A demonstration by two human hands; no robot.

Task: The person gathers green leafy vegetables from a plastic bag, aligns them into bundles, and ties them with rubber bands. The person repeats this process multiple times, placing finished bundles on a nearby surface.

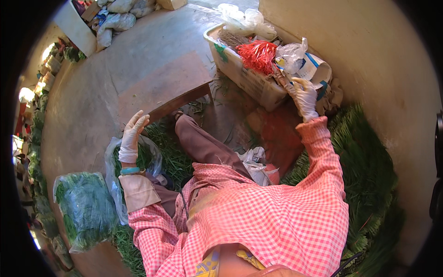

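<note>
My left hand (131, 136), in a white glove, is raised with fingers extended and nothing in it, near the corner of a low wooden bench (166, 83). Under it is an open clear plastic bag (112, 159) with green stalks inside. My right hand (305, 97), also gloved, has curled fingers at the brown wrapped tail of a bundle of red plastic strings (258, 55). Whether the fingers grip the tail is unclear. The red strings lie over the side of a white plastic crate (242, 74). Beside my left forearm lies a packed bag of green stalks (86, 209).
A large heap of long green stalks (363, 173) lies along the wall at my right. Cut greens (171, 154) cover the floor by my legs. Clear plastic bags (242, 17) top the crate. Stuffed sacks (117, 22) stand at the far left, and bundled greens (36, 152) line the left edge.
</note>
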